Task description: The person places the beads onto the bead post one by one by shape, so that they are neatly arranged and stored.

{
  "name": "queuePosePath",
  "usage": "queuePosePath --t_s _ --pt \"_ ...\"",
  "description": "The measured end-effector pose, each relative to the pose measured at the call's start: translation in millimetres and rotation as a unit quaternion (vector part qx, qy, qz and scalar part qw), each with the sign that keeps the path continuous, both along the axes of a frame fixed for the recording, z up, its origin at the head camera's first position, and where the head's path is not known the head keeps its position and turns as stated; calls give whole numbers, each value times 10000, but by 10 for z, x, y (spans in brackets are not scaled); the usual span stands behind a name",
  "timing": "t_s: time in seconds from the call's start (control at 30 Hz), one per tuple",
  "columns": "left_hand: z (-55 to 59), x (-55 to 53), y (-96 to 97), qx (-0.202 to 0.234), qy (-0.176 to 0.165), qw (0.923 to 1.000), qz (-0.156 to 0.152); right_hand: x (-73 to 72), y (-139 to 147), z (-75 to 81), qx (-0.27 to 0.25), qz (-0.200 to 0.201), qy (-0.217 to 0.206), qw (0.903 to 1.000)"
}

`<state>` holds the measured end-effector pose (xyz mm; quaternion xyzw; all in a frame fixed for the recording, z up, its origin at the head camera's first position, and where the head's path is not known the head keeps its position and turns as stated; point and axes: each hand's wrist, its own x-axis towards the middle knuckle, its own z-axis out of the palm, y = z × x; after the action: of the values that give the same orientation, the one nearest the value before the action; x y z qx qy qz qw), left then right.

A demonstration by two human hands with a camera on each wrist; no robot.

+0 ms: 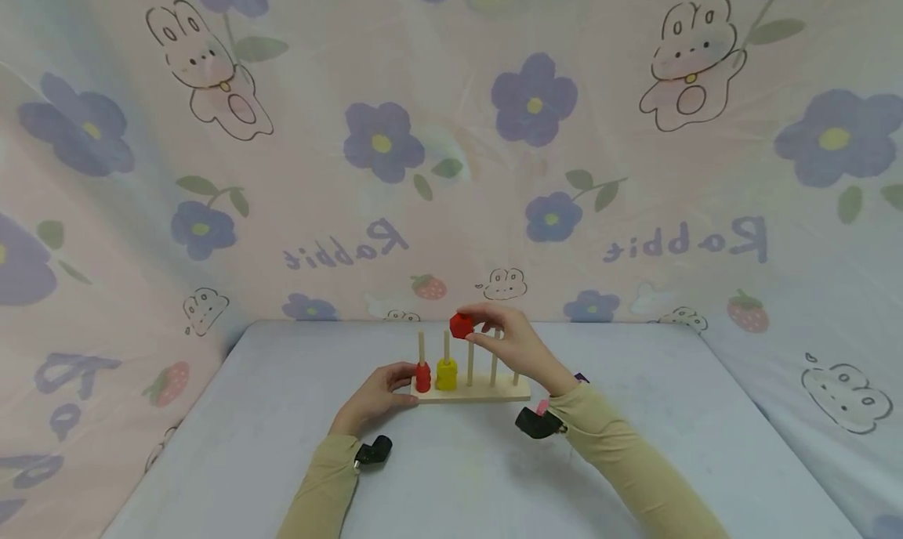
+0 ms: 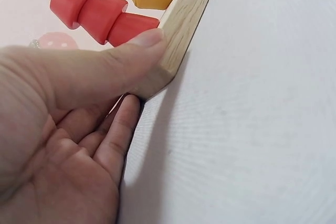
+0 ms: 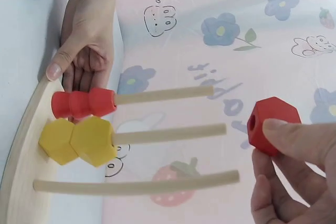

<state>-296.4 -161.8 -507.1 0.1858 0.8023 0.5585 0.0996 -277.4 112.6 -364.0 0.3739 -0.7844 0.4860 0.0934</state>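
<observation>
Wooden base [image 1: 471, 399] lies on the counter [image 1: 437, 484], its length running rightward from the left hand [image 1: 375, 396], which grips its end. Upright pegs [image 1: 470, 364] hold three red beads [image 1: 422, 378] nearest this hand, then two yellow beads [image 1: 447, 375]. Above the pegs, the right hand [image 1: 517, 343], apart from the left, pinches a red hexagonal block [image 3: 276, 114], its hole facing the pegs.

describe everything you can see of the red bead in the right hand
The red bead is a chunky, faceted block with a six-sided outline and a smooth surface; whether it is painted wood or plastic, I can't tell. A dark round hole shows in the face turned toward the stand. The right hand pinches it between thumb and fingers, partly covering it. It is held up near the tops of the pegs, not threaded on any.
</observation>
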Motion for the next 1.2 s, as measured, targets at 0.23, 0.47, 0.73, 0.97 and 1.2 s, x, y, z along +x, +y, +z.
queuePosePath --t_s 0.23,0.47,0.73,0.97,1.2 --pt "0 -6 -8 46 2 10000 -34 -107 -169 -182 -211 -109 216 9995" --pt "-19 -27 -9 260 67 9996 -126 -124 -280 -249 -461 -286 575 9969" --pt "-17 -14 -1 321 25 9994 -117 1 -321 -155 -293 -384 218 9986" --pt "-35 -29 -9 145 -36 9999 -36 -144 -318 -380 -112 -709 -146 9973" --pt "-30 -32 -6 213 -39 9998 -40 -114 -343 -488 -325 -962 -443 9938"
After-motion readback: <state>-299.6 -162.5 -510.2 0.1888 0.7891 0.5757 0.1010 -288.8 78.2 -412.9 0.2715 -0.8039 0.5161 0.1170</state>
